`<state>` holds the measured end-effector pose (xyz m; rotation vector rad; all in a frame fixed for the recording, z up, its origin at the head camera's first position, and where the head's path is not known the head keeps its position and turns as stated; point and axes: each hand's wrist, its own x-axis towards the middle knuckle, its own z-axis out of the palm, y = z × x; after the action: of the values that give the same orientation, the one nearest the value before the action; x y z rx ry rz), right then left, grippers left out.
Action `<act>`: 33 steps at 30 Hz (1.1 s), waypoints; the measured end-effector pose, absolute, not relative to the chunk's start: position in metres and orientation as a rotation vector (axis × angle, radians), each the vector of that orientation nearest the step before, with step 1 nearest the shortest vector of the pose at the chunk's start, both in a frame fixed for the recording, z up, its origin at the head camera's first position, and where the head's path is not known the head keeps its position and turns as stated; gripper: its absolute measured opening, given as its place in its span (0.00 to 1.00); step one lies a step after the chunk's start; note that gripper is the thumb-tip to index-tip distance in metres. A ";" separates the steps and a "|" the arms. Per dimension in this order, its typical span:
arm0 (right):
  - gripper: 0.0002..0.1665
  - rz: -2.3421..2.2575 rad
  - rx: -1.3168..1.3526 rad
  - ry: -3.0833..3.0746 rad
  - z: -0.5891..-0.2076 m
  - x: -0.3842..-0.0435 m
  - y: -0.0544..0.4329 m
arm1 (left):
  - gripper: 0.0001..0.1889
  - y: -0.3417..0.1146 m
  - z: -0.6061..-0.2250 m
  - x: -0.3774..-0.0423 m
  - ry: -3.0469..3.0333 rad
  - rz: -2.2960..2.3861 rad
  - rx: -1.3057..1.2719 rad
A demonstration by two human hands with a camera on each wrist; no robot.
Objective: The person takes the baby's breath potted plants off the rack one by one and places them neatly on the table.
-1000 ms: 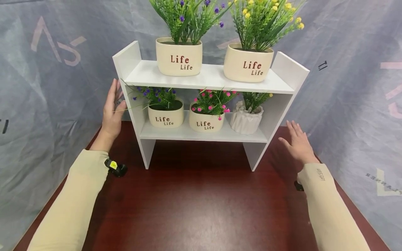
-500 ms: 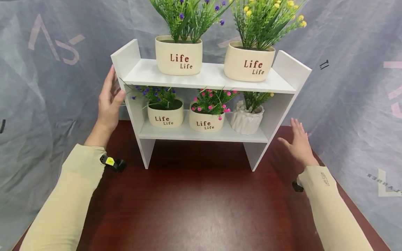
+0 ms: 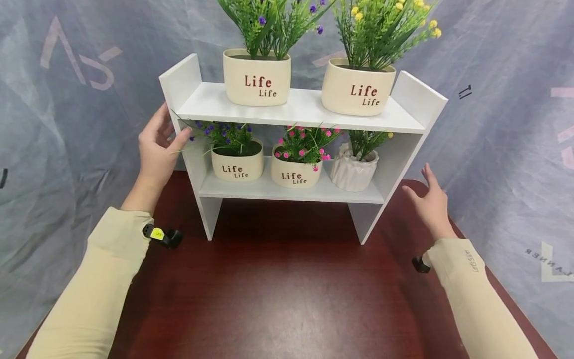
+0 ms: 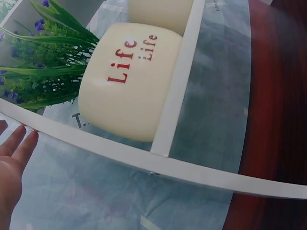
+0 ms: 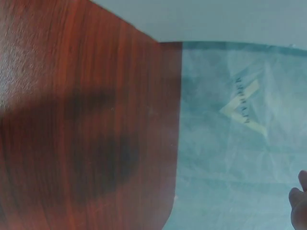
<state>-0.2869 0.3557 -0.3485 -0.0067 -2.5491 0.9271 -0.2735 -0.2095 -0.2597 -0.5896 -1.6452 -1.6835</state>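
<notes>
A grey backdrop cloth [image 3: 54, 149] hangs beyond the table, printed with letters. The dark red-brown table [image 3: 278, 299] spreads before you; towards its back edge stands the white two-tier shelf [image 3: 306, 103], legs on the tabletop. On the upper tier sit two cream planters lettered "Life": the upper purple-flowered planter [image 3: 257, 80], left of the middle, and the yellow-flowered planter [image 3: 358, 89], close to the right end. On the lower tier, from left end to right, stand the lower purple-flowered planter [image 3: 236, 167], the pink-flowered planter [image 3: 296, 174] and a white ribbed pot [image 3: 354, 170] holding greenery.

Your left hand [image 3: 158, 147] is unclosed at the shelf's left edge: its fingers [image 4: 26, 149] extend against the side panel's outer face, the thumb at the panel's front edge. Your right hand [image 3: 432, 202], also unclosed and gripping nothing, is apart from the shelf's right edge, near the table's back right corner, thumb and forefinger spread. The left wrist device [image 3: 172, 238] and right wrist device [image 3: 420, 265] are black.
</notes>
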 end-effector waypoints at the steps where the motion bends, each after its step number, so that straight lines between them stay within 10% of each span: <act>1: 0.49 0.954 -0.021 -2.543 -0.347 -0.286 0.354 | 0.31 -0.209 -0.259 -0.273 -1.646 -1.691 -0.579; 16: 0.44 1.578 -0.215 -2.069 -0.284 -0.274 0.312 | 0.25 -0.209 -0.261 -0.272 -1.627 -1.693 -0.577; 33: 0.39 1.654 0.257 -1.432 -0.183 -0.216 0.213 | 0.26 -0.210 -0.263 -0.273 -1.685 -1.647 -0.529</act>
<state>-0.2159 0.2133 -0.1830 0.2571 -1.4322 1.6538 -0.2728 -0.2101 -0.2630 -0.5286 -1.6851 -1.6466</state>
